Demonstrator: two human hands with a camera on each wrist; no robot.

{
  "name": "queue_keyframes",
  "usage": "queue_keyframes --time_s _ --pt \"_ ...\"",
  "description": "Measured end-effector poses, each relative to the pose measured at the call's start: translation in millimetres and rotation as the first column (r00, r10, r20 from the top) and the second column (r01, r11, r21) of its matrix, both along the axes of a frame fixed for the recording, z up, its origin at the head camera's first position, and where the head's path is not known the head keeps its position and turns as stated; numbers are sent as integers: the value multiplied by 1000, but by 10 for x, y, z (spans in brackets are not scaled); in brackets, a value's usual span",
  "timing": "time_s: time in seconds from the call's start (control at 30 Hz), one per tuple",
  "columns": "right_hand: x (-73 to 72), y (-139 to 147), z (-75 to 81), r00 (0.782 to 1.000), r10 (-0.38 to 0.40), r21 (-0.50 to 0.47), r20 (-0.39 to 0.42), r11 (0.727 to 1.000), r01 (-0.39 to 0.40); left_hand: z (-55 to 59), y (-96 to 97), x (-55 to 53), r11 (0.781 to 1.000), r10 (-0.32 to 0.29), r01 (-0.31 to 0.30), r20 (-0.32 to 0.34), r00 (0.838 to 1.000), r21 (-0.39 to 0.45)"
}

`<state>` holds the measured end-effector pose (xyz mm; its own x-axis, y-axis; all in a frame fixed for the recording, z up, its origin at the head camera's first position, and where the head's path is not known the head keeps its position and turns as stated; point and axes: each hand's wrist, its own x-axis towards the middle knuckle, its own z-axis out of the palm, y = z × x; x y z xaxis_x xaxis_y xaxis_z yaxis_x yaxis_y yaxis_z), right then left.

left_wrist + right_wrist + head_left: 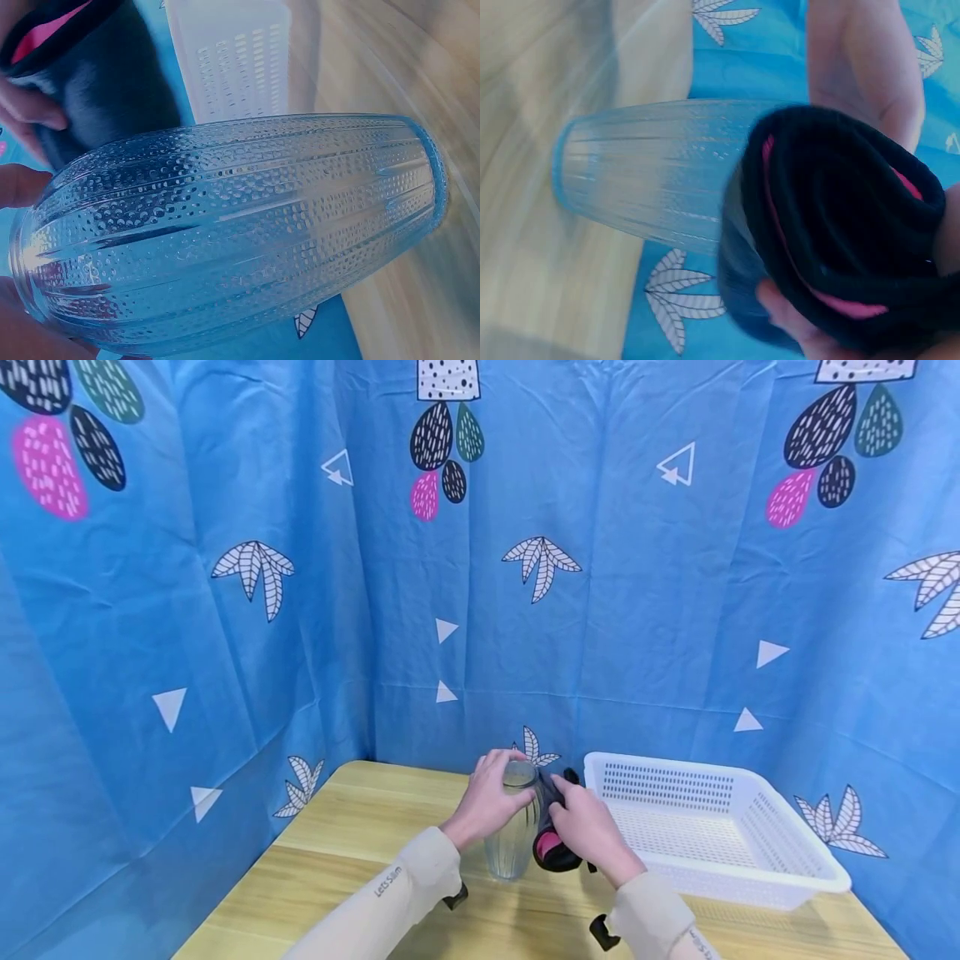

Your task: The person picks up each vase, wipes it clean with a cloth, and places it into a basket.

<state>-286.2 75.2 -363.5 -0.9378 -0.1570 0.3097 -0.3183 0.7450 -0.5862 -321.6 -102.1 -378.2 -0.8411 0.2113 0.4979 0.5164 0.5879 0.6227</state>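
Observation:
A clear ribbed glass vase (504,847), dotted all over with small bumps in the left wrist view, stands roughly upright over the wooden tabletop. My left hand (491,802) grips it near the rim, thumb on one side and fingers on the other. Just to its right, my right hand (588,827) holds a rolled piece of black fabric with pink lining (553,850). The right wrist view looks into the end of this roll (840,217), where dark layers and pink edges show. There the roll overlaps the upper part of the vase (645,165).
A white perforated plastic basket (750,881) sits on the right side of the wooden table (375,806), right beside my right hand. A blue patterned curtain (480,652) hangs behind the table and along its sides.

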Motion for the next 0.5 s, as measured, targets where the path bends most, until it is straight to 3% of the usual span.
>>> queue_keyframes --time_s 0.23,0.5 --pt "-27 -15 51 999 -26 1 -41 1000 26 14 28 -21 1000 -3 3 1 1000 7" --pt "-83 -62 -182 1000 8 105 20 994 -10 -21 46 -29 999 -5 4 12 1000 40"
